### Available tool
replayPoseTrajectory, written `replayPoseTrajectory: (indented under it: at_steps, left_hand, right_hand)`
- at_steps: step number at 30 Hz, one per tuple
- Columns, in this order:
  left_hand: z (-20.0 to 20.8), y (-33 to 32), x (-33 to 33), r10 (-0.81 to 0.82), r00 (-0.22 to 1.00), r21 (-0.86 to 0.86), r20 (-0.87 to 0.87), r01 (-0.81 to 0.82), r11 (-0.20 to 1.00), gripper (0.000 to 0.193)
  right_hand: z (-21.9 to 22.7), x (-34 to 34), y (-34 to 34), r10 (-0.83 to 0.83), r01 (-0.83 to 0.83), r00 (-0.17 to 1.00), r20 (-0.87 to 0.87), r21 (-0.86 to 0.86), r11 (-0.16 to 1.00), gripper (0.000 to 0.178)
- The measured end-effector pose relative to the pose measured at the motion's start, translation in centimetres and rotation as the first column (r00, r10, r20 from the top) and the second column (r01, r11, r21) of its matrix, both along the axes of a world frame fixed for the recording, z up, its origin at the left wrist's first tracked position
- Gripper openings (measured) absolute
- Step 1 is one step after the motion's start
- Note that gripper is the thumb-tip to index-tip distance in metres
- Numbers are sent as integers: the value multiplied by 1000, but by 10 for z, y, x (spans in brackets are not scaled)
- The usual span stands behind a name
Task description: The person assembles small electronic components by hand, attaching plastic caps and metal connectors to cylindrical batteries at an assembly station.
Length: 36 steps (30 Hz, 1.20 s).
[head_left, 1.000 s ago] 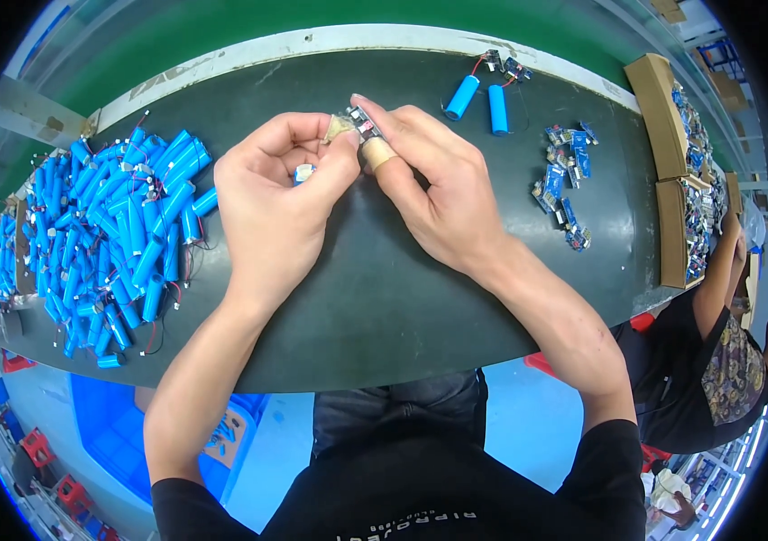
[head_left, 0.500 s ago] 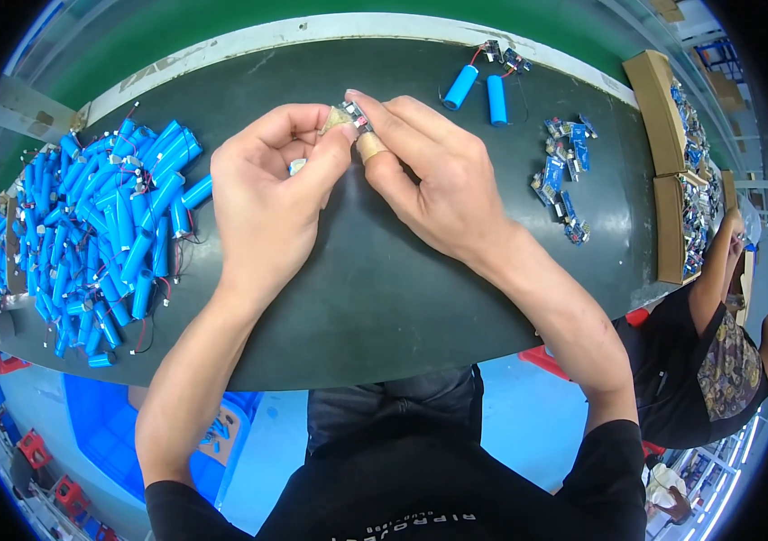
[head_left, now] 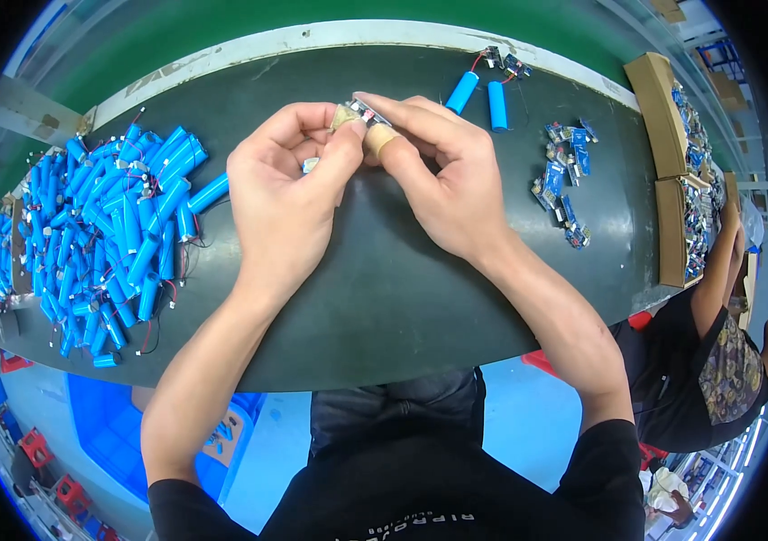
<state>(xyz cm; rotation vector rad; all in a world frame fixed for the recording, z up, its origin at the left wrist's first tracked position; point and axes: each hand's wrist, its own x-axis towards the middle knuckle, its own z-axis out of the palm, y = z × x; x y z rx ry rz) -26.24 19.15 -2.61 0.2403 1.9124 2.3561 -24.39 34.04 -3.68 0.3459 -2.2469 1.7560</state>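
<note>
Fingers (head_left: 413, 117) closed, we've got a small circuit board (head_left: 369, 112) pinched upper centre between left hand (head_left: 283, 180) and right hand (head_left: 451, 176), long axis slanting down-right, both touching it.

Blue cylinders (head_left: 142, 259) smooth, plastic-looking; tabletop (head_left: 393, 288) smooth, faintly glossy; boxes (head_left: 657, 117) matt cardboard; shirt (head_left: 438, 482) matt cloth.

Dark tabletop (head_left: 393, 307), heaped blue cylinders (head_left: 141, 260) left, two wired cylinders (head_left: 498, 107) at back, loose circuit boards (head_left: 580, 155) right

Left grip (head_left: 285, 185) and right grip (head_left: 447, 176) hold a small circuit board (head_left: 368, 112) together.
</note>
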Motion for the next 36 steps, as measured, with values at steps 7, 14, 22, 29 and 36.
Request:
replayPoseTrajectory:
  at_steps: [7, 14, 22, 29, 36]
  left_hand:
    - [4, 2, 3, 31, 998, -6, -55, -31, 999, 16]
    - [4, 3, 5, 51, 996, -22, -68, -52, 998, 16]
    - [3, 1, 4, 12, 1000, 50, -7, -12, 999, 17]
    - [-2, 5, 8, 115, 982, -57, -147, -125, 991, 15]
    - [-3, 4, 10, 102, 989, -46, -103, -107, 993, 15]
  right_hand:
    - [0, -7, 5, -26, 116, 949, -314, 272, 955, 32]
    - [4, -7, 8, -37, 231, 887, -460, 373, 898, 33]
    - [0, -10, 5, -60, 233, 870, -489, 301, 925, 31]
    - [-6, -7, 2, -66, 223, 889, -454, 301, 927, 27]
    - [-10, -7, 2, -42, 236, 874, -483, 348, 907, 27]
